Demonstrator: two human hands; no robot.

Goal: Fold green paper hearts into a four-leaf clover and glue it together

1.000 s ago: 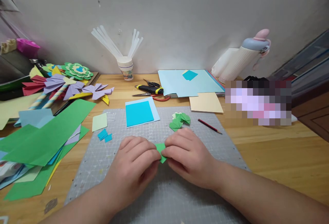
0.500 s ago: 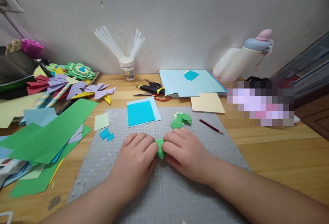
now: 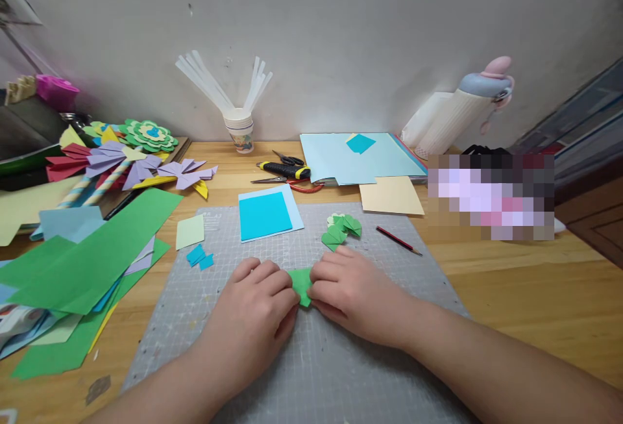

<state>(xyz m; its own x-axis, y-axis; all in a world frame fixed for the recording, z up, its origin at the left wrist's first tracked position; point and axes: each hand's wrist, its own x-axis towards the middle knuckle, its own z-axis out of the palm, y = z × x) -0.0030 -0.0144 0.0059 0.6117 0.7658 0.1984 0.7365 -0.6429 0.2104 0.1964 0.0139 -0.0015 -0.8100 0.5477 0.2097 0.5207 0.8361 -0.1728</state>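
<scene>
A small green paper piece [image 3: 302, 285] lies between my two hands over the grey cutting mat [image 3: 311, 372]. My left hand [image 3: 260, 310] is closed on its left side, fingers curled. On the right side my right hand [image 3: 353, 291] pinches the same paper. The fingers hide both ends of it. Just beyond my right hand sit several folded green pieces [image 3: 341, 229]. A bright blue square sheet [image 3: 265, 216] rests on a paler blue one farther back on the mat.
Small blue scraps [image 3: 199, 256] and a pale green square [image 3: 190, 232] lie at the mat's left. A pencil [image 3: 399, 240] lies at the right. Green sheets [image 3: 97, 261] cover the left side. Behind are pliers [image 3: 285, 169], a cup of sticks [image 3: 239, 130] and a bottle [image 3: 457, 115].
More of the green paper now shows between my hands, mostly toward the left. My left fingers have shifted slightly down. The whole view has moved a little.
</scene>
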